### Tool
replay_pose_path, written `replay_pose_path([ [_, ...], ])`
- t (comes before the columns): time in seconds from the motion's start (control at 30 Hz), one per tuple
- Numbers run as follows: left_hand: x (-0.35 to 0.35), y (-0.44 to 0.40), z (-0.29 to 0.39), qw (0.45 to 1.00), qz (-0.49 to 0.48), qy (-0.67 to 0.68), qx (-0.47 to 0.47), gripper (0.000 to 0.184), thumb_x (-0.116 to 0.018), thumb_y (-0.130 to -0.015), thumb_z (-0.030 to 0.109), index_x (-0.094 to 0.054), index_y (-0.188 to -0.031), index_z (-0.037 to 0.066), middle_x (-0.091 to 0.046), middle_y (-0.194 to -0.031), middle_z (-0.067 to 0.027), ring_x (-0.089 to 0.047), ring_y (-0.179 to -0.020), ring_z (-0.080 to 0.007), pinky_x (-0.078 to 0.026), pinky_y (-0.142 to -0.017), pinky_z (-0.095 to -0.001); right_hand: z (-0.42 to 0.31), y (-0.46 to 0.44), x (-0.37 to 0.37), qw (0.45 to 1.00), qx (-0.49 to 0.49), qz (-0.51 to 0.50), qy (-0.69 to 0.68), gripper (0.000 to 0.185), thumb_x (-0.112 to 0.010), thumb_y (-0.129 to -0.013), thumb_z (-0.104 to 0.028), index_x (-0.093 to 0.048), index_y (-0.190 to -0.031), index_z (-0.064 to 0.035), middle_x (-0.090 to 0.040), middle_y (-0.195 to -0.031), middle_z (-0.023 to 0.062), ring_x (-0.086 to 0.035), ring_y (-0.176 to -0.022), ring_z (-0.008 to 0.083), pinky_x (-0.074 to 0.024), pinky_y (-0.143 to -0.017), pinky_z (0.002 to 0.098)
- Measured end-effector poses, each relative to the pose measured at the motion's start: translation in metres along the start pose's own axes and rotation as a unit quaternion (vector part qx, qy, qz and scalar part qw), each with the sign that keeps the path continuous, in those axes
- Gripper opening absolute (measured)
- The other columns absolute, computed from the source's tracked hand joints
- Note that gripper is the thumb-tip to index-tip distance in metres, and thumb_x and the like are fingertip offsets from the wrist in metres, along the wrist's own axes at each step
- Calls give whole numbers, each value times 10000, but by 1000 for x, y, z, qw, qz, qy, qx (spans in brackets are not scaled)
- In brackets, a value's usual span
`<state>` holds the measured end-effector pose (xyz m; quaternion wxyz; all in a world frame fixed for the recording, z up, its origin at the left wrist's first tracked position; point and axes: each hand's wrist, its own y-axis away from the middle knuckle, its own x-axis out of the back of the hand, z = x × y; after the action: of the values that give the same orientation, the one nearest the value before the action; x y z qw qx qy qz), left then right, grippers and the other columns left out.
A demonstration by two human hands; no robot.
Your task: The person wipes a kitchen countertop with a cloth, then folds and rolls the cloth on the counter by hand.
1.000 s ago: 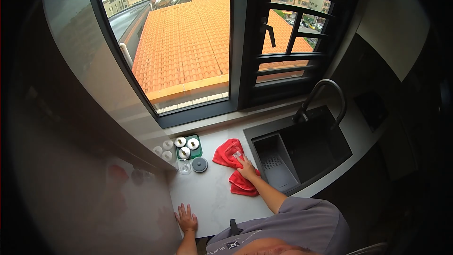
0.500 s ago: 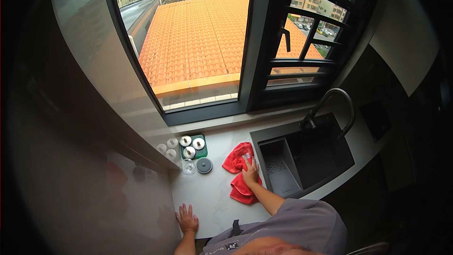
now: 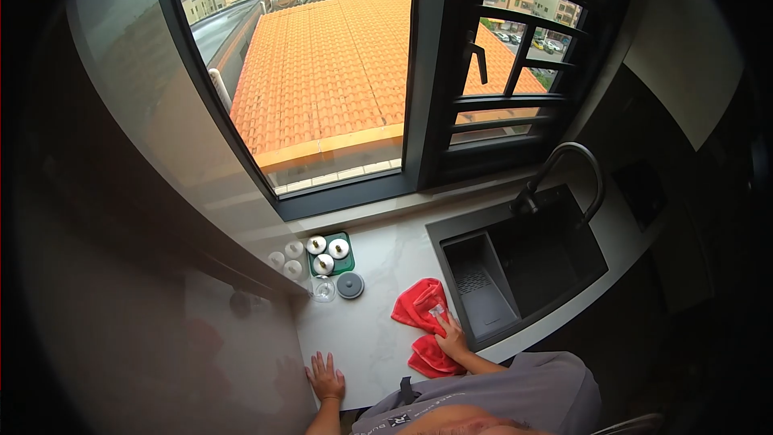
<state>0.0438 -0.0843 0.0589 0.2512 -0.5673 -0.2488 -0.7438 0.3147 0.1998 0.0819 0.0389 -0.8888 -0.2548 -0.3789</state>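
Note:
A red cloth [image 3: 420, 306] lies bunched on the white countertop, left of the sink, with a small white tag showing. My right hand [image 3: 453, 340] presses down on its middle, fingers closed on the fabric; part of the cloth spreads beyond the hand and part lies nearer me. At the counter's near left, my left hand [image 3: 327, 379] rests flat with its fingers spread, holding nothing. Between the left hand and the window wall are a grey round lidded container [image 3: 350, 285] and a clear glass lid or dish [image 3: 324, 290].
A green tray [image 3: 344, 265] bears several white lidded jars beside the glossy left wall, which reflects them. On the right is a dark sink [image 3: 555, 250] with a grey colander insert [image 3: 487, 306] and a curved black faucet [image 3: 597, 169]. A window [image 3: 322, 205] stands behind the counter.
My right hand has drawn the red cloth toward me and slightly right along the counter. My left hand stays flat in place. The camera view has shifted slightly.

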Motion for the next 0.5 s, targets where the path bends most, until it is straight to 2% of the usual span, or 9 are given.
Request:
replay_pose_path([
  [0.07, 3, 1, 1, 1000, -4, -2, 0, 638, -522, -839, 314, -436, -1459, 188, -295, -1581, -131, -242, -1466, -335, -146, -1172, -589, 14, 25, 4, 996, 65, 3, 54, 716, -705, -778, -212, -468, -1454, -225, -389, -1487, 245, -428, -1333, 406, -297, -1156, 494],
  [0.17, 5, 0, 1, 1000, -5, -2, 1, 640, -523, -839, 315, -433, -1460, 190, -293, -1581, -131, -239, -1467, -333, -144, -1172, -590, 17, -1, -1, 983, 118, 38, 136, 739, -737, -765, -254, -464, -1452, -248, -423, -1458, 214, -438, -1330, 377, -321, -1149, 490],
  [0.33, 5, 0, 2, 1000, -10, 1, 3, 640, -523, -838, 314, -432, -1460, 193, -291, -1582, -128, -236, -1468, -329, -147, -1172, -587, -5, -96, -19, 979, 120, 67, 151, 747, -754, -759, -270, -461, -1446, -259, -430, -1445, 186, -447, -1318, 365, -324, -1149, 503],
  [0.4, 9, 0, 3, 1000, -22, 18, 2, 642, -515, -841, 288, -423, -1465, 169, -271, -1588, -148, -207, -1477, -339, -105, -1183, -571, -15, -134, -20, 986, 117, 42, 112, 782, -752, -754, -254, -436, -1468, -258, -405, -1460, 227, -412, -1344, 375, -286, -1162, 496],
  [0.5, 13, 1, 6, 1000, -22, 18, 5, 641, -513, -842, 281, -420, -1467, 169, -271, -1587, -147, -211, -1475, -340, -105, -1184, -571, -24, -164, -21, 988, 113, -7, 110, 789, -752, -777, -273, -410, -1487, -244, -359, -1484, 253, -392, -1353, 399, -283, -1161, 486],
])
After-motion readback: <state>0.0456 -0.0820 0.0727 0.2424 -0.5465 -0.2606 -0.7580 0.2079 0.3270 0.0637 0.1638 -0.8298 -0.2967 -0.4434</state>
